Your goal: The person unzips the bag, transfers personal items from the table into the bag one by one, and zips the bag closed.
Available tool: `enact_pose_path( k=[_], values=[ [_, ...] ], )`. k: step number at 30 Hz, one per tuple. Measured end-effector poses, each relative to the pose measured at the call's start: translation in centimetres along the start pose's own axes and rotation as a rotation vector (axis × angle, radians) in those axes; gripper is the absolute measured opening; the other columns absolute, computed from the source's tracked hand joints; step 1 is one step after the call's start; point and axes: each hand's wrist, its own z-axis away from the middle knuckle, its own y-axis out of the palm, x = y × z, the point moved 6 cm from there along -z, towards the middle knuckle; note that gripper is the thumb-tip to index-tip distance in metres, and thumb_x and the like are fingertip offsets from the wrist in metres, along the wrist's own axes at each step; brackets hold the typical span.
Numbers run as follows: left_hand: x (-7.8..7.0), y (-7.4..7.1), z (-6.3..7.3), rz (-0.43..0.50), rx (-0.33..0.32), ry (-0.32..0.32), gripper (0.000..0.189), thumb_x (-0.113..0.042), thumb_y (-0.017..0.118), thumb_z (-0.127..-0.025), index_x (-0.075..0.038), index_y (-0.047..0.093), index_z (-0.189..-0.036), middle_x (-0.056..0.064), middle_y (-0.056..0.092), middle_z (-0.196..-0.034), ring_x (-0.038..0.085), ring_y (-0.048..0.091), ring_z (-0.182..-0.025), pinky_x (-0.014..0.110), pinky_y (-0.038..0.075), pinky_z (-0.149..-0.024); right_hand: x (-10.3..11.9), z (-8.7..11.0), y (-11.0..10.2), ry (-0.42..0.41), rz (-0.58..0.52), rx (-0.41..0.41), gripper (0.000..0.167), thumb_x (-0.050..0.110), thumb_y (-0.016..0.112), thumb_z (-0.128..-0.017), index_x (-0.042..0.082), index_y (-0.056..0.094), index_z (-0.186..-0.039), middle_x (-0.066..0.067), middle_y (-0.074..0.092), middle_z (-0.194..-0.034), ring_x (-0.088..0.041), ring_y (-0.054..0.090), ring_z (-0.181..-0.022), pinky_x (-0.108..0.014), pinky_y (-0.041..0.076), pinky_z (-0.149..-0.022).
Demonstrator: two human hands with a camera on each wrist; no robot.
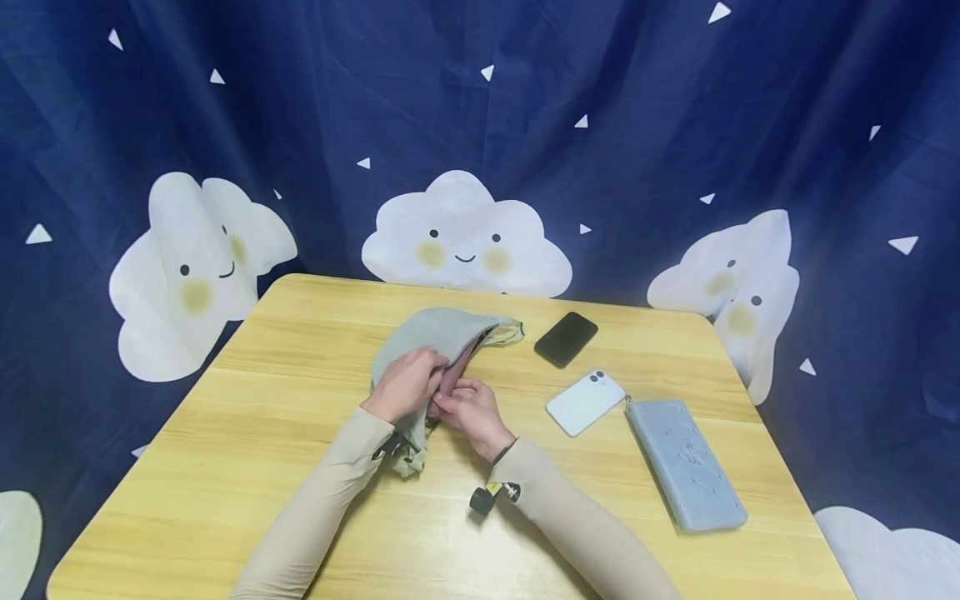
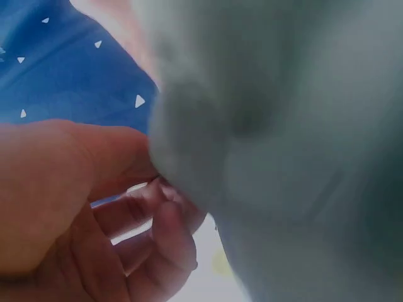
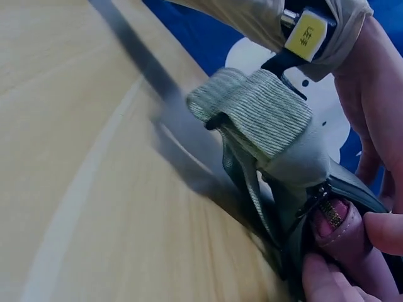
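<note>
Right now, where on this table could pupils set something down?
Widest is the left of the table, between its left edge, the grey-green bag and the left sleeve. Another patch lies between the right sleeve and blue wallet. Crowded: the bag, where left hand and right hand work, and the white phone beside the wallet, black phone beyond.

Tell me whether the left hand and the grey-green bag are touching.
Touching. The head view shows it: the left hand lies against the grey-green bag, fingers bent over the opening's edge.
</note>
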Motion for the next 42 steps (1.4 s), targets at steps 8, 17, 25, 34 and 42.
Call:
enact_pose_path(
  k=[8,17,25,34,42],
  values=[
    [-0.6,-0.1,0.1,0.042,0.006,0.086,0.011,-0.004,0.061,-0.097,-0.006,0.072,-0.096,0.006,0.067,-0.094,0.022,0.064,-0.084,0.039,0.054,-0.074,0.7,-0.6,0.4,-0.026,0.024,-0.022,0.042,-0.006,0.067,-0.090,-0.008,0.045,-0.126,-0.020,0.074,-0.108,-0.012,0.074,-0.081,-0.036,0.062,-0.087],
    [-0.2,-0.5,-0.1,0.101,-0.001,0.081,0.016,-0.004,0.057,-0.099,-0.004,0.073,-0.096,0.008,0.067,-0.093,0.022,0.063,-0.088,0.040,0.054,-0.081,1.0,-1.0,0.4,-0.051,0.294,0.007,0.038,0.012,0.062,-0.098,-0.008,0.050,-0.128,-0.022,0.076,-0.103,-0.011,0.071,-0.074,-0.027,0.058,-0.065],
    [0.1,-0.6,-0.2,0.115,0.004,0.073,0.015,-0.004,0.059,-0.099,-0.006,0.071,-0.090,0.007,0.067,-0.090,0.021,0.062,-0.085,0.040,0.053,-0.080,1.3,-1.0,0.3,-0.096,0.378,0.057,0.043,0.005,0.063,-0.092,-0.010,0.057,-0.133,-0.024,0.077,-0.109,-0.011,0.073,-0.077,-0.021,0.049,-0.057],
    [0.5,-0.3,-0.3,0.087,0.015,0.021,0.014,-0.005,0.062,-0.097,-0.008,0.070,-0.086,0.007,0.067,-0.088,0.020,0.060,-0.081,0.038,0.052,-0.074,1.5,-0.4,0.3,-0.081,0.441,0.096,0.048,0.008,0.068,-0.096,-0.008,0.056,-0.139,-0.025,0.071,-0.127,-0.024,0.076,-0.096,-0.031,0.061,-0.070],
    [0.8,-1.0,-0.3,0.034,-0.027,-0.027,0.024,-0.004,0.060,-0.094,-0.012,0.061,-0.071,0.005,0.064,-0.078,0.018,0.056,-0.069,0.032,0.047,-0.062,1.5,0.3,0.3,-0.092,0.530,0.114,0.058,0.012,0.067,-0.097,-0.006,0.048,-0.149,-0.033,0.049,-0.150,-0.034,0.077,-0.087,-0.035,0.063,-0.073]
  ],
)
